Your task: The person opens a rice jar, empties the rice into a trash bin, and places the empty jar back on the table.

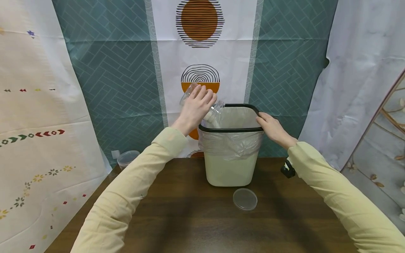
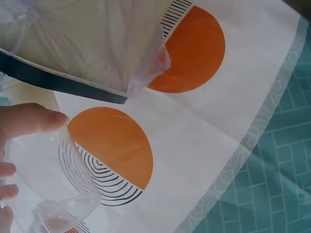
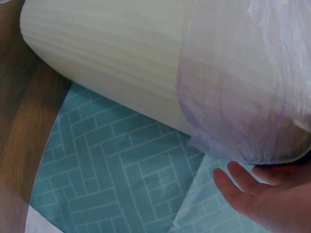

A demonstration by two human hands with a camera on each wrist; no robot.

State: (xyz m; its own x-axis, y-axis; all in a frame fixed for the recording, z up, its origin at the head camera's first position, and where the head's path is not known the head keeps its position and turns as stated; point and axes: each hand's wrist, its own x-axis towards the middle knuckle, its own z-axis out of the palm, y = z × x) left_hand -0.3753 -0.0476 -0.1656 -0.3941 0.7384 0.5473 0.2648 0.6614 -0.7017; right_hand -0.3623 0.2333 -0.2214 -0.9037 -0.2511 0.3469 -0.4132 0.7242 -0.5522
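My left hand (image 1: pixel 197 107) grips a clear plastic jar (image 2: pixel 48 179), tilted with its mouth down over the left side of the trash bin (image 1: pixel 230 170). Whitish contents show near the jar's mouth, inside the bin's opening. The bin is pale cream, with a black rim and a translucent liner bag (image 1: pixel 227 144) folded over its edge. At the bin's right rim, my right hand (image 1: pixel 273 130) holds the edge. From the right wrist, some of that hand's fingers (image 3: pixel 235 194) reach out beside the rim, below the liner.
A clear round lid (image 1: pixel 245 199) lies on the dark wooden table (image 1: pixel 190 225) in front of the bin. Another clear container (image 1: pixel 127 157) stands at the table's left edge, partly behind the left sleeve. A patterned cloth (image 1: pixel 117 70) hangs behind the bin.
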